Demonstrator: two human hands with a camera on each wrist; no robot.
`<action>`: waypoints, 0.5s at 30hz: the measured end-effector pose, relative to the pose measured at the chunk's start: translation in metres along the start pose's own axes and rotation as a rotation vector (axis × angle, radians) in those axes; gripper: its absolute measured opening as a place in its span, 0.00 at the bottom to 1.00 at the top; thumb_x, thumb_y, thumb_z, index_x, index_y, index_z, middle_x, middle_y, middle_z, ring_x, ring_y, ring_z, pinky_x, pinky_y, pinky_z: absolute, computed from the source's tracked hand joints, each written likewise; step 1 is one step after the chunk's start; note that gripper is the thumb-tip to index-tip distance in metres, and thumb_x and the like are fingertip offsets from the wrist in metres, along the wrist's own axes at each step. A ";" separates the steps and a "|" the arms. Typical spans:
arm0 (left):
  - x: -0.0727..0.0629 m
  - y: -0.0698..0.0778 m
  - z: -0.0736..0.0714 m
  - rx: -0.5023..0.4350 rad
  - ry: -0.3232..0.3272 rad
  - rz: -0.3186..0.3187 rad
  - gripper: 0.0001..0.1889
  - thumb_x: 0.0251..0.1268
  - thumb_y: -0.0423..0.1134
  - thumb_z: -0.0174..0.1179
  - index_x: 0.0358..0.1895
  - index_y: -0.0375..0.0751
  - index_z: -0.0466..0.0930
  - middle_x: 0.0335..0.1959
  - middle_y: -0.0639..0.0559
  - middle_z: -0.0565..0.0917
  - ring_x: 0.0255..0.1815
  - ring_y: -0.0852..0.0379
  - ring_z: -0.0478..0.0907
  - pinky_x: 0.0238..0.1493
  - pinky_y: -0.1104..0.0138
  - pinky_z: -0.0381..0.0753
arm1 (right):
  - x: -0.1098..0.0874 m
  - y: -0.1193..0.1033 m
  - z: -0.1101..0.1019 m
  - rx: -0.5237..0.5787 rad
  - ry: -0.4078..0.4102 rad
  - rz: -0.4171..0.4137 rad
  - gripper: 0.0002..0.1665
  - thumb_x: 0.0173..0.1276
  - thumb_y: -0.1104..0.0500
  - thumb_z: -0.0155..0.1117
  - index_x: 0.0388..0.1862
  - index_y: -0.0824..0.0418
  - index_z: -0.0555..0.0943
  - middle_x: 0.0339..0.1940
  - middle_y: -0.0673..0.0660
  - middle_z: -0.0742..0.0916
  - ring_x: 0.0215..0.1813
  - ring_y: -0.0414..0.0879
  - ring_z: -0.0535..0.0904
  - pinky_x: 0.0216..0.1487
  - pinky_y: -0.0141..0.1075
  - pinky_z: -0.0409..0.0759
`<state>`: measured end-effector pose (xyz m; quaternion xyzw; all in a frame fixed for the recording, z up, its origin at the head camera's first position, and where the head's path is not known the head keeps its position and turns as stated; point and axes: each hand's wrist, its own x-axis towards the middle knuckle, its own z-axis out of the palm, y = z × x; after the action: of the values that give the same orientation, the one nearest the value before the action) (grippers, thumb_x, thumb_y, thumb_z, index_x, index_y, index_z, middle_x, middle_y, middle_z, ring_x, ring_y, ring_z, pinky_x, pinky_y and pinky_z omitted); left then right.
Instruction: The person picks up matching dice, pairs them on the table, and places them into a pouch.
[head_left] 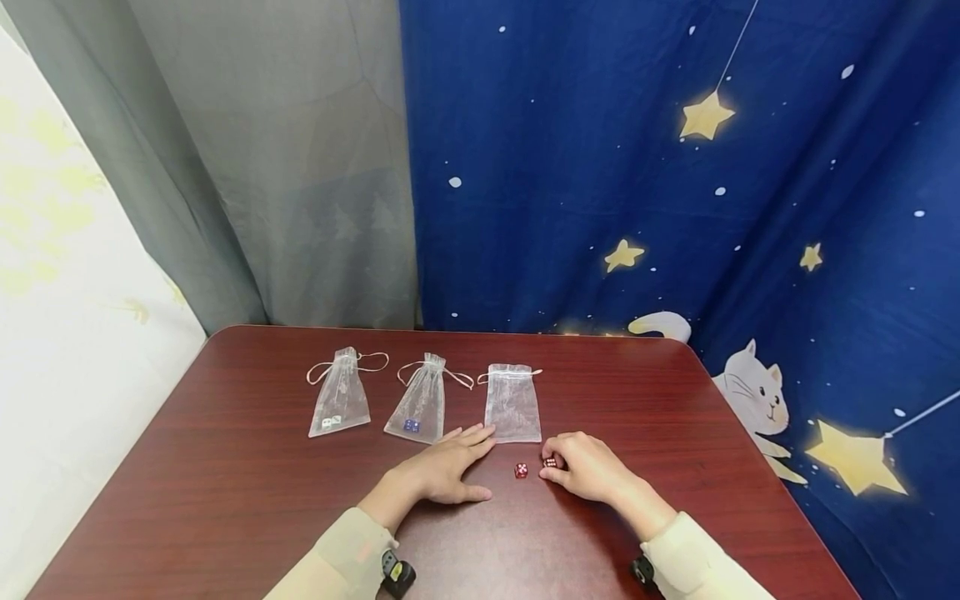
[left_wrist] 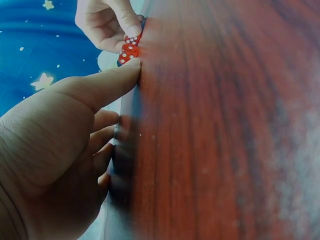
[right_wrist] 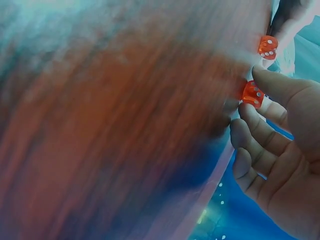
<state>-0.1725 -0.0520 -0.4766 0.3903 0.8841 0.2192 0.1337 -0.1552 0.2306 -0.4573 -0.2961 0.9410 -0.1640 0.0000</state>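
My right hand [head_left: 588, 468] holds a red die [right_wrist: 253, 94] with white pips between thumb and fingers, low at the tabletop. A second red die [head_left: 521, 471] lies on the table just left of it, between the two hands. The left hand [head_left: 448, 468] rests palm down with fingers spread, its fingertips at the lower left corner of a flat sheer white drawstring bag [head_left: 513, 404]. In the left wrist view, the left thumb [left_wrist: 112, 84] points toward the loose die and overlaps its lower edge.
Left of the flat bag lies another drawstring bag [head_left: 427, 400] with blue dice [head_left: 412, 425] inside. Farther left is a third bag [head_left: 341, 396] holding white dice [head_left: 332, 422]. All lie on a dark red wooden table [head_left: 225, 500]; curtains [head_left: 525, 167] hang behind its far edge.
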 end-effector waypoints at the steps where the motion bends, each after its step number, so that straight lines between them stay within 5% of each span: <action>1: 0.000 0.000 0.000 -0.001 0.001 0.000 0.42 0.65 0.55 0.67 0.76 0.36 0.64 0.80 0.44 0.59 0.81 0.44 0.51 0.79 0.50 0.49 | 0.000 0.000 0.000 -0.003 -0.001 0.001 0.10 0.61 0.54 0.77 0.32 0.53 0.82 0.21 0.40 0.75 0.26 0.32 0.70 0.29 0.32 0.72; 15: 0.000 0.001 -0.002 -0.011 -0.012 -0.003 0.42 0.65 0.54 0.67 0.76 0.36 0.63 0.80 0.43 0.58 0.81 0.44 0.50 0.79 0.50 0.49 | -0.002 -0.001 -0.002 -0.004 0.026 0.022 0.13 0.62 0.50 0.77 0.36 0.53 0.82 0.22 0.41 0.75 0.25 0.32 0.69 0.27 0.31 0.70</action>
<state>-0.1726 -0.0516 -0.4747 0.3898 0.8826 0.2213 0.1416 -0.1531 0.2317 -0.4558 -0.2837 0.9444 -0.1659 -0.0107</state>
